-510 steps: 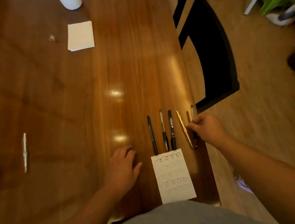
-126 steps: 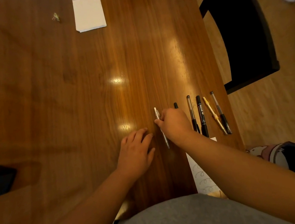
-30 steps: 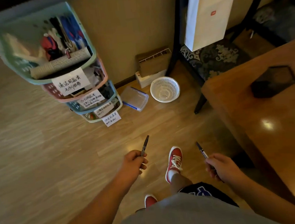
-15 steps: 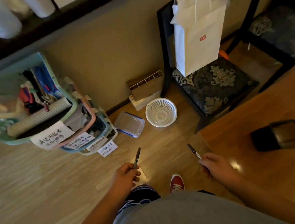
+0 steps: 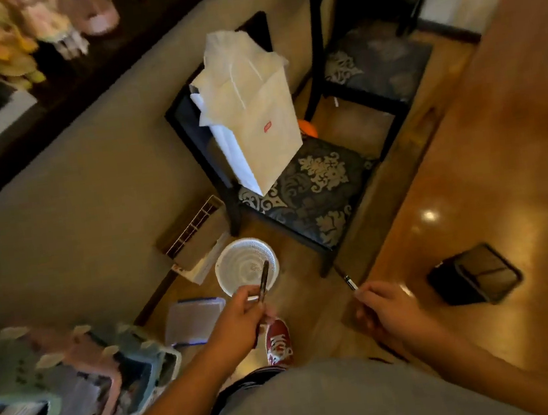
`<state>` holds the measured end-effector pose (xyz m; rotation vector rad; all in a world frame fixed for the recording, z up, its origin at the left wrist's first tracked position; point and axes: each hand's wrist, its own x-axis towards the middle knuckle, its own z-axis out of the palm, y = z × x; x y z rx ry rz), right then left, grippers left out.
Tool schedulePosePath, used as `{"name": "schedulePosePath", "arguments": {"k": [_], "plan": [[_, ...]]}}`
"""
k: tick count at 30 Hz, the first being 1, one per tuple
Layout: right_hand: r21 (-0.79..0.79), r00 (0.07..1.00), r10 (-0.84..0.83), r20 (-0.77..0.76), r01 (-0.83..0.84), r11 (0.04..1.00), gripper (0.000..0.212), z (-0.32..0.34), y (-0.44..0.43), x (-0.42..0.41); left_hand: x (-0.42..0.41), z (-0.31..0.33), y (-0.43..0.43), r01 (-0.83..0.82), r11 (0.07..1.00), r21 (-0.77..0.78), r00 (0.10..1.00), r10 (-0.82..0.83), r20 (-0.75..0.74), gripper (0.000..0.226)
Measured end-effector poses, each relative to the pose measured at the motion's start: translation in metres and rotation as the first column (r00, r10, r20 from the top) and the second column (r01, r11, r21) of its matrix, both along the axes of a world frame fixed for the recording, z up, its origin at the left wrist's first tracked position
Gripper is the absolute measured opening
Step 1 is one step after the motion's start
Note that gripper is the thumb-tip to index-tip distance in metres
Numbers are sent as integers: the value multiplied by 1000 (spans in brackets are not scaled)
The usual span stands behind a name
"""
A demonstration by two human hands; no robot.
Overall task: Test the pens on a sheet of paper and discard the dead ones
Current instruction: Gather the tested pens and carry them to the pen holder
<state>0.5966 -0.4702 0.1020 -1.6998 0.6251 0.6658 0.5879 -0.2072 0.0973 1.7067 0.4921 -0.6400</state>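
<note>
Now, left hand (image 5: 241,318): is gripping dark pen (image 5: 263,281) in curled fingers, its tip overlapping basket's near rim in view.
Right hand (image 5: 386,307): is pinching second pen (image 5: 350,281), tip sticking out twd chair leg.
Basket (image 5: 233,253): white mesh, is sitting on floor btwn chair (image 5: 316,195) & clear box (image 5: 195,320).
Worktop (image 5: 504,179): is lying at right w/ dark holder (image 5: 474,274) on it.

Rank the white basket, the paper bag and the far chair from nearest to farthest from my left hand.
1. White basket, on the floor just beyond the left hand, which holds a pen.
2. Paper bag, standing on the nearer chair.
3. Far chair, behind it, upper right.
</note>
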Motion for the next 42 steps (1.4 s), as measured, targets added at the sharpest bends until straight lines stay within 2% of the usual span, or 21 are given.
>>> {"name": "schedulePosePath", "arguments": {"k": [1,2,3,4,6,9,14,17,19,21,24,29,31,34,37,42], "plan": [[47,1000,8,8,-8,999,25,7,1,-1,9,4,-2,7,999,-31,1000,-6,15,20],[26,997,73,13,-73,997,26,12,5,-1,13,6,-1,-5,997,-71,1000,6,22,21],[-14,984,-170,55,171,985,25,18,-23,-14,63,9,-43,253,953,-168,967,-255,14,22],[-38,938,-339,68,342,939,23,25,-34,-22,96,13,-74,429,885,-183,901,-434,12,23],[25,924,-357,136,357,934,18,37,-25,-20,109,20,-80,463,870,-170,886,-461,53,25],[97,890,-429,157,418,903,17,51,-33,-17,119,35,-114,494,840,-225,870,-479,119,21],[29,809,-490,324,510,860,25,81,-66,-36,122,61,-196,686,705,-180,726,-647,233,6],[-1,731,-518,445,578,816,14,97,-91,-42,118,69,-235,750,661,-42,628,-689,362,7],[-39,681,-522,512,627,778,7,102,-111,-42,117,75,-259,764,644,41,562,-696,448,8],[-67,658,-512,552,647,759,14,107,-133,-41,117,78,-281,767,638,64,528,-685,502,2],[-120,673,-466,573,632,765,13,108,-158,-34,118,77,-304,757,645,108,502,-679,536,9],[-282,765,-309,566,531,799,12,88,-188,-17,115,64,-326,731,659,178,516,-704,489,11],[-296,794,-264,548,479,826,8,77,-193,-13,113,58,-327,714,664,222,518,-714,470,5],[-298,826,-199,528,399,867,13,62,-198,-10,110,51,-327,675,672,303,501,-720,480,11],[-339,849,-126,514,335,879,7,52,-202,-7,108,46,-327,651,666,365,475,-732,489,16],[-343,874,-90,477,279,897,12,45,-214,-3,107,42,-328,608,660,441,476,-748,463,15]]}}
